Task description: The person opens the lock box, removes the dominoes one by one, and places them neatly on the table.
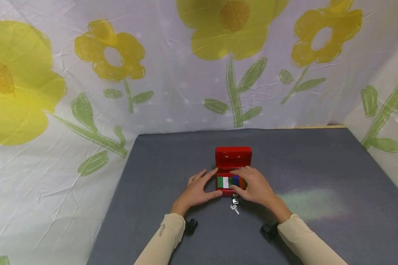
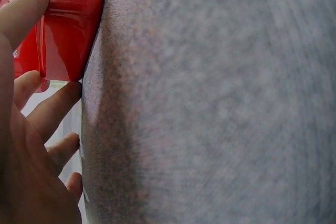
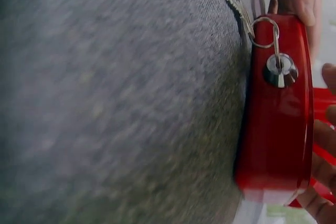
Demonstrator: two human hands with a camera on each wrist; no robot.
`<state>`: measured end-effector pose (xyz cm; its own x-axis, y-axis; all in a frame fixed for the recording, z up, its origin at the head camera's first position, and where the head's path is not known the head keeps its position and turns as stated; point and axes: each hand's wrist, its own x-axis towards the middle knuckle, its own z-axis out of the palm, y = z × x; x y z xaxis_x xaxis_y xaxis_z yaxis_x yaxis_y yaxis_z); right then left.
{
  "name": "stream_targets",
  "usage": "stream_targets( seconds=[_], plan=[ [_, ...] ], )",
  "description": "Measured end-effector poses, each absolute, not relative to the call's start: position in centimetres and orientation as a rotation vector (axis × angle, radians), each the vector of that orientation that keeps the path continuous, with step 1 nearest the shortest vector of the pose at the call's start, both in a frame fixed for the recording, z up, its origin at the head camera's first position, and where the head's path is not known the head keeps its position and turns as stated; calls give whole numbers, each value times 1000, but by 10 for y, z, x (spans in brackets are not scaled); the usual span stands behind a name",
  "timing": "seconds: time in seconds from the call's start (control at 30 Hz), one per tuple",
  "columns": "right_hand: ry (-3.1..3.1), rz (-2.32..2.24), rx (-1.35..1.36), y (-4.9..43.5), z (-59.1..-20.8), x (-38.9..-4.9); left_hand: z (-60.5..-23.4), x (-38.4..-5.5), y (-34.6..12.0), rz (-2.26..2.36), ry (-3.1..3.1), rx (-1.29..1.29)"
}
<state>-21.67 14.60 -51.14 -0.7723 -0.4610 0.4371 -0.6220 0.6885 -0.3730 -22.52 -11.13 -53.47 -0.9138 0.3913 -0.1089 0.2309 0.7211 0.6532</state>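
A small red cash box (image 1: pixel 220 193) stands on the table with its lid (image 1: pixel 233 156) raised at the back. Strips of colour lie side by side inside: green, a white block (image 1: pixel 225 182), more green, a blue block (image 1: pixel 235 180) and orange-red at the right. My left hand (image 1: pixel 196 191) holds the box's left end, thumb at the front corner, index finger by the back corner. Over the right half, my right hand (image 1: pixel 256 186) has its thumb and fingers at opposite ends of the blue block. Its palm hides part of the contents. A key sits in the front lock (image 3: pixel 280 70).
A second key (image 1: pixel 234 208) hangs from the ring and lies on the dark grey tabletop (image 1: pixel 159 165) in front of the box. Behind the table hangs a pale cloth (image 1: pixel 172 92) with yellow flowers. Dark wrist cameras (image 1: pixel 191 226) sit under both sleeves.
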Motion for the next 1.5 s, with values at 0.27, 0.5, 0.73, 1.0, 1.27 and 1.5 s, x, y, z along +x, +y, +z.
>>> stream_targets(
  seconds=[0.27,0.5,0.73,1.0,1.27,1.5],
  plan=[
    [-2737,600,891,127,-505,-229,-536,-226,-113,1002,2704,510],
    [-2832,523,916,116,-503,-234,-538,-225,-112,1009,2700,515],
    [-2845,421,931,108,-505,-238,-539,-225,-111,1011,2704,496],
    [-2889,375,952,98,-506,-242,-539,-225,-111,1023,2703,542],
    [-2932,328,931,91,-502,-244,-540,-226,-112,1027,2703,543],
    [-2957,326,935,86,-503,-247,-537,-226,-113,1037,2695,518]
  ],
)
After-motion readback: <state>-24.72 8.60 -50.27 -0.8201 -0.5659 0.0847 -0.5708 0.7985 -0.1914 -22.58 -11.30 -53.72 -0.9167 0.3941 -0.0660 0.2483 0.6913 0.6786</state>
